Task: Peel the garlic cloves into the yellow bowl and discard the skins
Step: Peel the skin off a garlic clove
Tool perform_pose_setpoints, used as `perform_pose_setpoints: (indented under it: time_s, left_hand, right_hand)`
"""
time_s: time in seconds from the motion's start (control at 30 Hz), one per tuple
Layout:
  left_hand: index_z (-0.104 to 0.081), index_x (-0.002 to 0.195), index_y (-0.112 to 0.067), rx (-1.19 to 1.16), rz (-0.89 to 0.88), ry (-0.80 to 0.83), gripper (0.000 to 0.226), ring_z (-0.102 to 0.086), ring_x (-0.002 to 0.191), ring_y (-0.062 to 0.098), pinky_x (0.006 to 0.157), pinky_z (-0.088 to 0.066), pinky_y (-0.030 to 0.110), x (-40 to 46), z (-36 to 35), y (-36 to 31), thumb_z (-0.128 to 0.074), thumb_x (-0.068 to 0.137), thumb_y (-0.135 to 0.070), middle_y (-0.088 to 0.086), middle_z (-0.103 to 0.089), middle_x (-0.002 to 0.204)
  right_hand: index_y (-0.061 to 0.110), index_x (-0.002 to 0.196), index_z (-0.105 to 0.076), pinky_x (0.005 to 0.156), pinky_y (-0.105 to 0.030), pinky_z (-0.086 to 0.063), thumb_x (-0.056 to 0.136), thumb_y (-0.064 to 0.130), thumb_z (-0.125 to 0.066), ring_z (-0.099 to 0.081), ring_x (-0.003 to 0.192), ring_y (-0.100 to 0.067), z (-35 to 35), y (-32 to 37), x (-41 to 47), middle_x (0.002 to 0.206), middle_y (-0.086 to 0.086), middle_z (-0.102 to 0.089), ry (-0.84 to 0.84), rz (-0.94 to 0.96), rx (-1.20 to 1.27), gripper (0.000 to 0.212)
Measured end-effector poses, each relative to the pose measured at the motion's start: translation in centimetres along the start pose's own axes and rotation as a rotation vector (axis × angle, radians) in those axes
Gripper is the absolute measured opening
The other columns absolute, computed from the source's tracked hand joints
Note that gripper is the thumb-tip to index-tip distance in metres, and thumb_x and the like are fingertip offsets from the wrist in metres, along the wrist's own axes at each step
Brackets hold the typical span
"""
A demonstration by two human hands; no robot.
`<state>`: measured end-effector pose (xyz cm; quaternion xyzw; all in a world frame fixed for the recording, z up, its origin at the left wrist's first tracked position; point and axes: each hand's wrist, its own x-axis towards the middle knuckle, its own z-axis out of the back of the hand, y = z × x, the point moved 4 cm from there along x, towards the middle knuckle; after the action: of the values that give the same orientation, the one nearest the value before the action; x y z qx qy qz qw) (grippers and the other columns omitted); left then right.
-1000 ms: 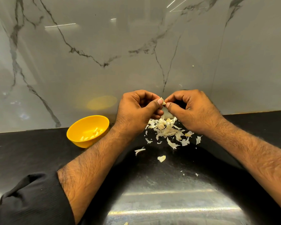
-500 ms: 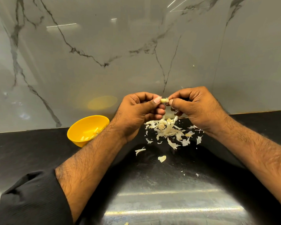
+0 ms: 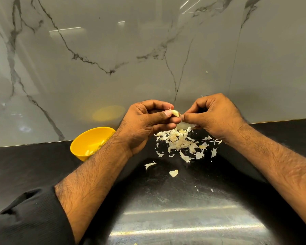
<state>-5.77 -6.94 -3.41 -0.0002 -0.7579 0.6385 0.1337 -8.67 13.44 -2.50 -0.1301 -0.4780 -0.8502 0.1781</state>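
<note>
While a glossy grey marble wall [image 3: 113, 50] with dark veins fills the upper half of the view, the black bench [image 3: 25, 167] runs along its foot, speckled, shiny and glaring near the front edge. Both forearms reach over it; the left one comes out of a ribbed black sleeve [image 3: 30, 218] cut off at the lower left corner. The left hand [image 3: 145, 124] is curled shut, pinching the clove [image 3: 175, 113] between thumb and fingers. The right hand [image 3: 214, 115] meets it, thumb and fingertips closed on the clove's other end or its skin; which one is hard to tell. That clove is pale cream, smooth and curved, with a wisp of fibre at its tip, held above the bench near the back edge. Under the hands lie the skins [image 3: 182, 144], a loose papery white heap with flakes scattered toward the front. The round yellow bowl [image 3: 83, 142] sits by the back edge, left of the hands, partly hidden by the left forearm; a few pale cloves show inside.
</note>
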Motion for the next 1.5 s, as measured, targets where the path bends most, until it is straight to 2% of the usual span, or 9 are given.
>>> perform_pose_setpoints:
  time_s: [0.2, 0.37, 0.43, 0.5, 0.57, 0.7, 1.0, 1.2, 1.5]
  left_hand:
    - [-0.068, 0.119, 0.007, 0.015, -0.014, -0.009, 0.025, -0.078, 0.098, 0.034, 0.082, -0.066, 0.034, 0.0, 0.1, -0.1, -0.065, 0.095, 0.011, 0.029, -0.076, 0.110]
    - [-0.070, 0.116, 0.005, 0.056, -0.031, -0.012, 0.022, -0.078, 0.095, 0.033, 0.079, -0.065, 0.033, 0.1, 0.2, -0.1, -0.068, 0.095, 0.008, 0.027, -0.077, 0.106]
    - [-0.072, 0.114, 0.002, 0.080, -0.037, -0.010, 0.020, -0.078, 0.093, 0.033, 0.078, -0.065, 0.033, 0.1, 0.2, -0.1, -0.069, 0.094, 0.008, 0.024, -0.078, 0.103]
    - [-0.073, 0.112, 0.001, 0.098, -0.044, -0.011, 0.019, -0.078, 0.093, 0.033, 0.079, -0.066, 0.034, 0.1, 0.3, 0.0, -0.070, 0.094, 0.007, 0.023, -0.078, 0.102]
    - [-0.074, 0.112, 0.000, 0.126, -0.053, -0.015, 0.019, -0.078, 0.093, 0.033, 0.080, -0.066, 0.036, 0.1, 0.4, 0.0, -0.071, 0.094, 0.006, 0.023, -0.078, 0.101]
    - [-0.070, 0.117, 0.003, 0.216, -0.075, -0.042, 0.026, -0.079, 0.087, 0.033, 0.079, -0.067, 0.039, 0.0, 0.2, 0.0, -0.074, 0.092, 0.005, 0.025, -0.078, 0.097]
    - [-0.072, 0.104, 0.004, 0.389, -0.155, -0.098, 0.016, -0.080, 0.083, 0.032, 0.072, -0.067, 0.037, 0.1, 0.0, 0.1, -0.078, 0.089, 0.004, 0.018, -0.080, 0.090]
    - [-0.075, 0.100, 0.003, 0.417, -0.176, -0.134, 0.013, -0.080, 0.082, 0.032, 0.075, -0.068, 0.042, 0.2, 0.0, 0.2, -0.080, 0.089, 0.003, 0.016, -0.080, 0.087]
    - [-0.077, 0.098, 0.001, 0.397, -0.137, -0.106, 0.012, -0.080, 0.081, 0.032, 0.080, -0.067, 0.048, 0.2, -0.1, 0.5, -0.081, 0.087, 0.004, 0.016, -0.080, 0.086]
  right_hand:
    - [0.028, 0.090, -0.079, 0.070, -0.025, -0.055, 0.093, 0.014, -0.077, -0.067, 0.075, -0.003, -0.4, -0.1, 0.1, 0.082, 0.010, -0.073, 0.170, -0.039, -0.151, 0.014]
    - [0.026, 0.086, -0.077, 0.074, -0.042, -0.064, 0.098, 0.041, -0.070, -0.072, 0.076, -0.022, -0.2, 0.2, 0.2, 0.076, 0.005, -0.075, 0.129, 0.000, -0.162, 0.020]
    - [0.027, 0.093, -0.074, 0.080, -0.037, -0.063, 0.092, 0.026, -0.080, -0.070, 0.080, -0.014, 0.1, 0.2, 0.1, 0.087, 0.005, -0.073, 0.108, 0.030, -0.116, 0.006]
    - [0.030, 0.100, -0.073, 0.081, -0.027, -0.060, 0.088, 0.019, -0.083, -0.069, 0.083, -0.005, 0.3, 0.4, 0.1, 0.094, 0.008, -0.072, 0.104, 0.076, -0.096, 0.019]
    - [0.029, 0.101, -0.076, 0.074, -0.018, -0.055, 0.094, 0.028, -0.077, -0.069, 0.081, 0.000, 0.4, 1.0, -0.2, 0.089, 0.011, -0.074, 0.081, 0.143, -0.085, 0.007]
    - [0.028, 0.099, -0.079, 0.063, -0.011, -0.053, 0.100, 0.035, -0.069, -0.067, 0.072, 0.003, -0.2, 1.6, -0.6, 0.081, 0.012, -0.074, 0.078, 0.195, -0.104, 0.012]
    - [0.033, 0.094, -0.076, 0.071, -0.041, -0.064, 0.102, 0.034, -0.066, -0.070, 0.073, -0.014, -0.8, 1.5, -0.6, 0.078, 0.007, -0.073, 0.132, 0.226, -0.194, 0.013]
    - [0.030, 0.094, -0.074, 0.066, -0.021, -0.054, 0.101, 0.033, -0.065, -0.065, 0.075, 0.001, -1.2, 1.2, -0.5, 0.075, 0.014, -0.068, 0.135, 0.230, -0.244, 0.012]
    - [0.027, 0.090, -0.071, 0.058, -0.018, -0.046, 0.099, 0.031, -0.065, -0.060, 0.063, 0.003, -1.4, 1.2, -0.6, 0.072, 0.011, -0.066, 0.153, 0.210, -0.249, 0.011]
